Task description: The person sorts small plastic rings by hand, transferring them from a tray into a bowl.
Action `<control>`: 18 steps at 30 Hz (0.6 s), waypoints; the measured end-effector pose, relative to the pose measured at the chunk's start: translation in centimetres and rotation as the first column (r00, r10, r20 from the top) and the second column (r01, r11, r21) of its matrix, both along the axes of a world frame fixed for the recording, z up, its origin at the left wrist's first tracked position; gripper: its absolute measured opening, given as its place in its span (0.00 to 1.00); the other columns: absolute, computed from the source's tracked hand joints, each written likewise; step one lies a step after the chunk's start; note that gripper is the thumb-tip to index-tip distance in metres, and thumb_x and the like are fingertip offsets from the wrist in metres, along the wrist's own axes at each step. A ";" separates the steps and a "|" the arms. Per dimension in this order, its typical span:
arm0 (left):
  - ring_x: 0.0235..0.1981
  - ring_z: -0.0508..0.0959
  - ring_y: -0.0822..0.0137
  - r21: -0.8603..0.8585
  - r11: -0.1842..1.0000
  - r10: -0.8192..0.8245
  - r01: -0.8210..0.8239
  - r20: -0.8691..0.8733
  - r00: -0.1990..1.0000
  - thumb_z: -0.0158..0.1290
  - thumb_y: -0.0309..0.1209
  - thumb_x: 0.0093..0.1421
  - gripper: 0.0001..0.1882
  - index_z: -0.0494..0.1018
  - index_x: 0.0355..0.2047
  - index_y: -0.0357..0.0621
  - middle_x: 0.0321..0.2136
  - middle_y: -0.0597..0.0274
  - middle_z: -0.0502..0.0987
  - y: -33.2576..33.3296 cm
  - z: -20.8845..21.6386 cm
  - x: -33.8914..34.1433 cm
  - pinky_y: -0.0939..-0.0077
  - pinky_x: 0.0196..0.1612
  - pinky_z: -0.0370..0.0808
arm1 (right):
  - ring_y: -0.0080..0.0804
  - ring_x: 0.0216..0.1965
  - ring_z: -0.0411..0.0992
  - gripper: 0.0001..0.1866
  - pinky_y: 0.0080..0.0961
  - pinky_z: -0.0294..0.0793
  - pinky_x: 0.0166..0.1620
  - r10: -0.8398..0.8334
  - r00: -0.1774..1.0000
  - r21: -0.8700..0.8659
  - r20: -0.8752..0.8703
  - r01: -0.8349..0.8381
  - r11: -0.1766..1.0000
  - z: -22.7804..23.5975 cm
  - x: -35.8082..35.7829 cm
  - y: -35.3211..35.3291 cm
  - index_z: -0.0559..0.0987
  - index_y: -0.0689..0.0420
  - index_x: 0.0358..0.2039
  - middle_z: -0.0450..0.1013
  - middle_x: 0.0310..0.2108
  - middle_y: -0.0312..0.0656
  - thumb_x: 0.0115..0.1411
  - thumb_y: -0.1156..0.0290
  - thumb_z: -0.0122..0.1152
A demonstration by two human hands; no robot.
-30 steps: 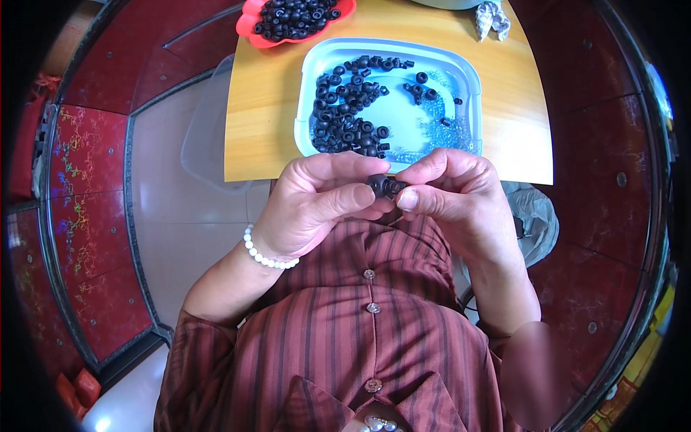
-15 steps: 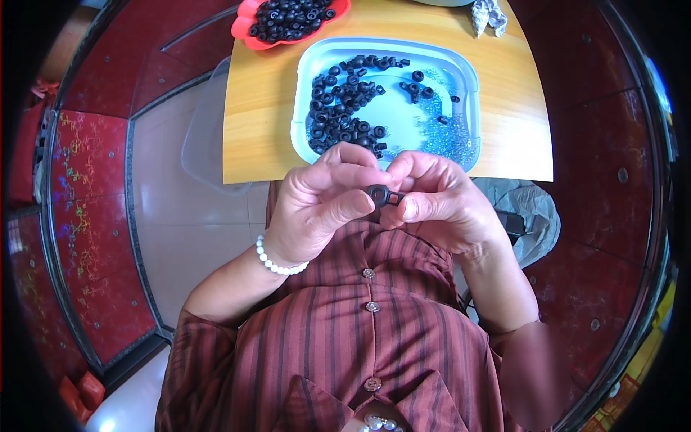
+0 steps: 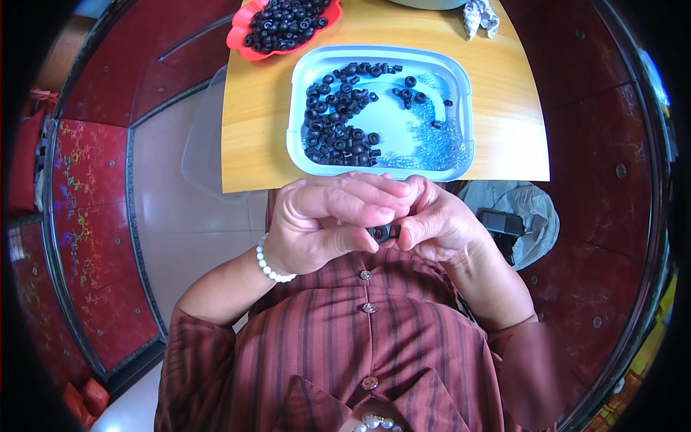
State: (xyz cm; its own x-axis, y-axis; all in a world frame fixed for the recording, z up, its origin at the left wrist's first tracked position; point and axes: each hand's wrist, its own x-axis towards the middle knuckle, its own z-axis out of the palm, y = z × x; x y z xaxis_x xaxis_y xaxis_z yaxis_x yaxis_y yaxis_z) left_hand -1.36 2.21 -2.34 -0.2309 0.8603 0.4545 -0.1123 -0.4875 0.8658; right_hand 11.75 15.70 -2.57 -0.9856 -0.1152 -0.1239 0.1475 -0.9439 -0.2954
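Black plastic, the small fitting (image 3: 381, 233) sits between the fingertips of both hands, in front of the person's striped shirt (image 3: 309, 338) and on the near side of the table's front edge. Its long axis runs roughly left to right: the round, ring-like end points to the left hand (image 3: 324, 212), and the narrower end with a squarish opening points to the right hand (image 3: 437, 225). Neither hand is nearer, since both seem to touch it. The left thumb and fingertips are drawn almost together around the round end, the other fingers arching above; the right thumb and fingers are bunched close in a pinch at the narrow end, though overlapping fingers hide the exact contact. Beyond the hands, a pale blue tray (image 3: 385, 122) rests on the yellow wood-grain table (image 3: 507, 137), with black plastic parts (image 3: 337, 133) heaped along its left side and tiny clear bits (image 3: 437, 147), too fine to make out, spread on its right. A red scalloped dish (image 3: 237, 45) of more black pieces (image 3: 284, 27) stands at the table's far left. Around lie pale floor tiles (image 3: 187, 201), dark red wall panels (image 3: 583, 165) and a translucent bag (image 3: 541, 219) at the right.
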 end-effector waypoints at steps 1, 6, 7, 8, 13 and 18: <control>0.50 0.73 0.52 0.001 1.000 -0.001 0.001 -0.002 1.000 0.59 0.28 0.53 0.12 0.76 0.39 0.41 0.40 0.50 0.78 0.0 0.1 0.1 0.54 0.56 0.66 | 0.26 0.34 0.74 0.13 0.19 0.75 0.40 -0.011 1.000 0.000 -0.014 0.011 1.000 0.0 0.0 -0.1 0.81 0.62 0.34 0.77 0.31 0.41 0.45 0.83 0.68; 0.48 0.76 0.56 0.020 0.998 0.061 -0.062 0.048 0.997 0.62 0.27 0.49 0.13 0.77 0.36 0.39 0.38 0.51 0.79 0.0 0.5 0.4 0.63 0.54 0.68 | 0.27 0.40 0.72 0.12 0.24 0.71 0.44 -0.030 0.989 -0.002 -0.142 0.030 1.000 0.6 -0.4 -0.6 0.81 0.62 0.34 0.75 0.35 0.41 0.46 0.83 0.67; 0.48 0.76 0.56 0.020 0.998 0.063 -0.065 0.055 0.996 0.62 0.27 0.50 0.12 0.77 0.36 0.39 0.38 0.51 0.79 0.0 0.5 0.4 0.63 0.54 0.68 | 0.27 0.40 0.72 0.12 0.24 0.71 0.44 -0.031 0.989 -0.002 -0.142 0.031 1.000 0.6 -0.4 -0.7 0.81 0.62 0.34 0.75 0.35 0.41 0.46 0.83 0.67; 0.48 0.76 0.56 0.022 0.997 0.075 -0.076 0.059 0.995 0.62 0.27 0.50 0.12 0.77 0.36 0.38 0.38 0.51 0.79 0.0 0.4 0.5 0.63 0.53 0.69 | 0.27 0.40 0.72 0.12 0.24 0.72 0.44 -0.025 0.987 0.006 -0.157 0.027 1.000 0.6 -0.5 -0.7 0.81 0.62 0.34 0.75 0.35 0.41 0.47 0.83 0.66; 0.47 0.76 0.55 0.021 0.995 0.096 -0.096 -0.001 0.995 0.61 0.27 0.51 0.13 0.76 0.37 0.37 0.38 0.51 0.79 0.1 0.1 0.0 0.64 0.52 0.70 | 0.24 0.39 0.72 0.11 0.21 0.72 0.44 -0.041 0.993 0.047 -0.112 0.047 0.998 0.6 -0.8 -1.3 0.80 0.60 0.36 0.75 0.34 0.40 0.49 0.81 0.65; 0.46 0.76 0.57 -0.036 0.996 0.080 -0.082 -0.062 0.995 0.60 0.27 0.53 0.13 0.75 0.38 0.36 0.38 0.52 0.79 -0.1 1.0 -0.2 0.66 0.49 0.72 | 0.20 0.34 0.71 0.09 0.20 0.72 0.41 -0.049 0.998 0.055 -0.033 0.051 0.997 -0.6 -0.5 -1.7 0.79 0.59 0.36 0.75 0.32 0.35 0.52 0.76 0.65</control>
State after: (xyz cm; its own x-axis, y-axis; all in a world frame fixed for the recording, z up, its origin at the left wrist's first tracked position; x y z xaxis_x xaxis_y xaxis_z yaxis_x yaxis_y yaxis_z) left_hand -1.51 2.13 -1.33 -0.2737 0.8571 0.4363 -0.0204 -0.4587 0.8883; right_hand 11.20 14.05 -3.13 -0.9935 -0.0597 -0.0971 0.0904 -0.9317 -0.3517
